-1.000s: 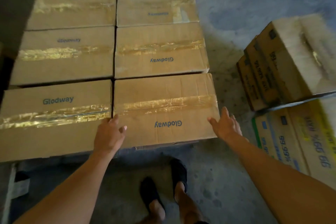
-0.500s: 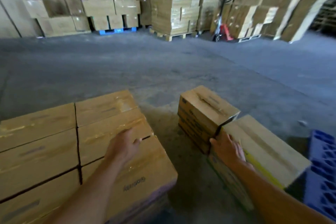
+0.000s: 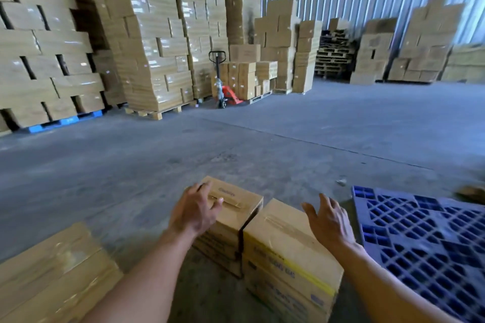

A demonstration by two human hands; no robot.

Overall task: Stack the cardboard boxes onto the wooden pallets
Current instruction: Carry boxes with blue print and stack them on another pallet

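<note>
Hovering | left hand [image 3: 195,211] over far box [image 3: 237,208] | right hand [image 3: 329,220], perhaps, over near box [image 3: 283,241]

No marking reads with certainty. The farther cardboard box [image 3: 237,208] carries one short blue word on its taped top, blurred past reading. The nearer box [image 3: 286,249], yellow-striped, bears rows of blue print on its side, seemingly digits, inverted and smeared. Pale labels on the distant stacks [image 3: 147,34] are too small to read.
</note>
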